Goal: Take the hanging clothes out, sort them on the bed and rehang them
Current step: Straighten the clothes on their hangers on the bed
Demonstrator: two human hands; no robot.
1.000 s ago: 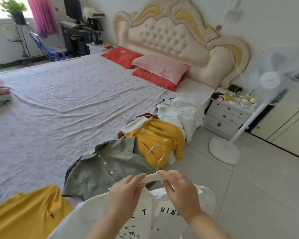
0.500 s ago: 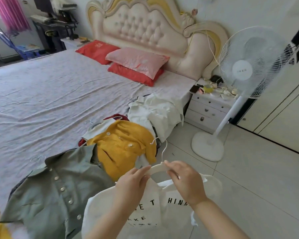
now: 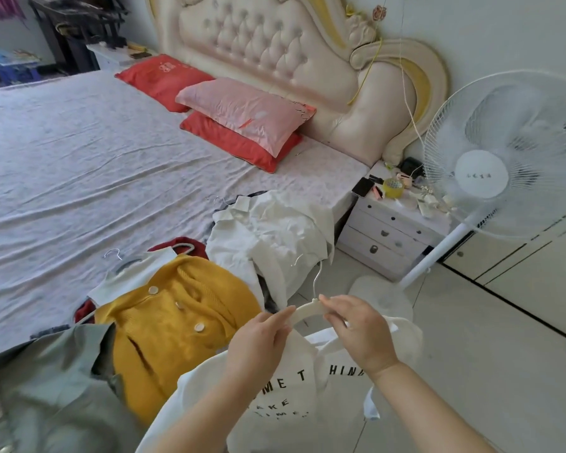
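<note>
Left hand (image 3: pixel 258 341) and right hand (image 3: pixel 356 331) are each pinching the white hanger (image 3: pixel 307 310), its bar lying crosswise between them, the hook (image 3: pixel 315 282) pointing up and away nearer the right, the printed T-shirt (image 3: pixel 285 397) hanging directly below both.

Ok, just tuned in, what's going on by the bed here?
A person at the bed's edge holds a white hanger with both hands: the left hand and the right hand pinch it on either side of the hook. A white printed T-shirt hangs from it. On the bed lie a yellow cardigan, a green shirt and a white shirt, not yet rehung.
</note>
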